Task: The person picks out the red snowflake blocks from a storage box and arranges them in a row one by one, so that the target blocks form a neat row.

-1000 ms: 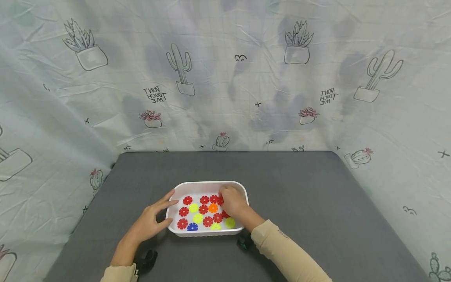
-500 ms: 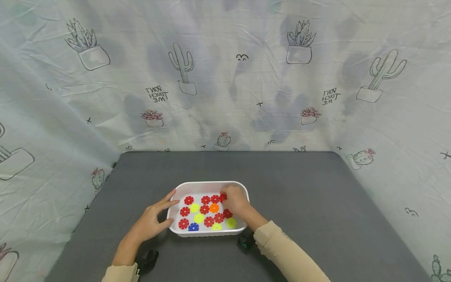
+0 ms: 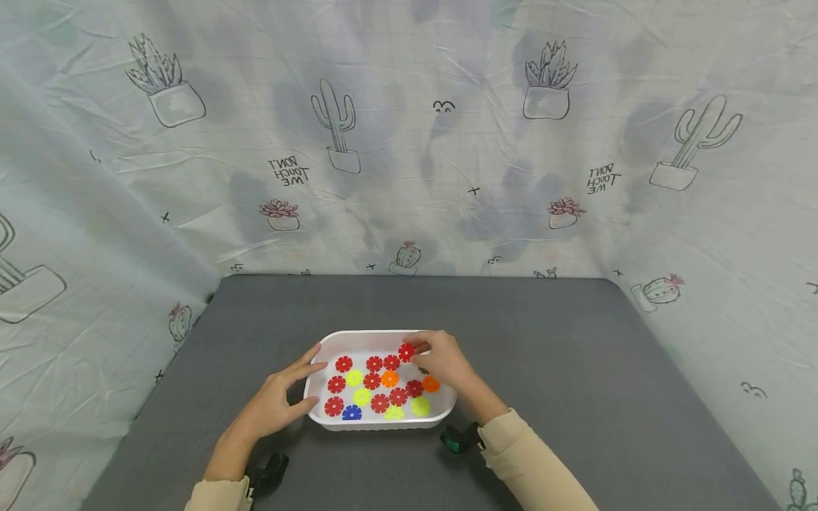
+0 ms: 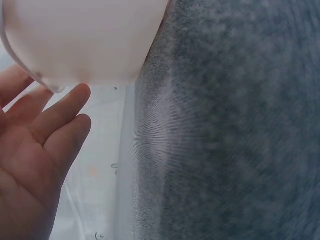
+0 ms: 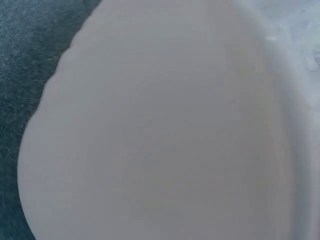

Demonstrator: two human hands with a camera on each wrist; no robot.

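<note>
A white plastic tray point(image 3: 323, 418) sits on the grey table point(image 3: 543, 355) and holds several flat flower-shaped discs in red, yellow-green, orange and blue. My right hand point(image 3: 444, 360) hovers over the tray's back right corner and pinches a red flower disc point(image 3: 406, 352) lifted above the others. An orange disc point(image 3: 431, 384) lies just below that hand. My left hand point(image 3: 277, 399) rests against the tray's left wall with fingers straight; the left wrist view shows those fingers point(image 4: 55, 125) beside the tray's white corner point(image 4: 85, 40). The right wrist view is filled by the tray's white wall point(image 5: 160, 130).
A pale cloth printed with cacti point(image 3: 409, 135) hangs behind and at both sides of the table. Dark wrist-camera mounts show near my left sleeve point(image 3: 268, 474) and my right sleeve point(image 3: 461, 438). Bare grey tabletop lies right of the tray.
My right hand rose from among the discs and moved right with a red disc pinched in it. An orange disc that it covered now shows. The left hand stayed put.
</note>
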